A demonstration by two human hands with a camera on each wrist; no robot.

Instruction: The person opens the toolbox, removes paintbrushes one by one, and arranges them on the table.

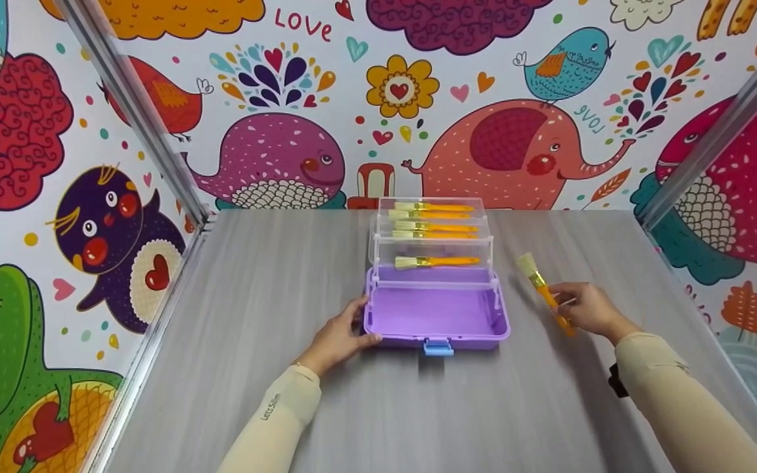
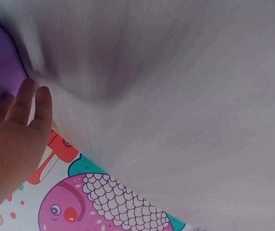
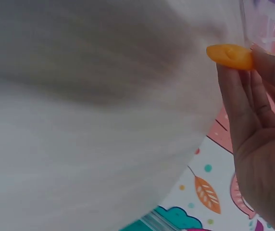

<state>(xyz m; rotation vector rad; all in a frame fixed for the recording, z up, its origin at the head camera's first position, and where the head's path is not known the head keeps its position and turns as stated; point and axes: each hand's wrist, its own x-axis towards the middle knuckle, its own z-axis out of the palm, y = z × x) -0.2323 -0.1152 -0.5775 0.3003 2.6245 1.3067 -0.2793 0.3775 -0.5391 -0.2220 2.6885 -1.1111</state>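
Note:
A purple box [image 1: 437, 343] with a blue latch [image 1: 438, 347] stands with its clear tiered trays [image 1: 434, 240] raised at the back. Several paintbrushes with yellow-orange handles lie in those trays, one brush [image 1: 437, 261] in the lowest. My left hand [image 1: 336, 338] rests against the box's left side, fingers fairly straight, thumb at the front corner. To the right of the box, my right hand [image 1: 589, 309] pinches a paintbrush [image 1: 545, 292] by its handle, pale bristles pointing up and away. The right wrist view shows the orange handle end [image 3: 230, 56] between thumb and fingers.
Box and hands are over a grey wood-grain table [image 1: 267, 282]. Printed cartoon walls [image 1: 326, 164] enclose the back and sides, with metal posts [image 1: 148, 118] at the corners. The box's purple bottom compartment [image 1: 431, 312] is bare.

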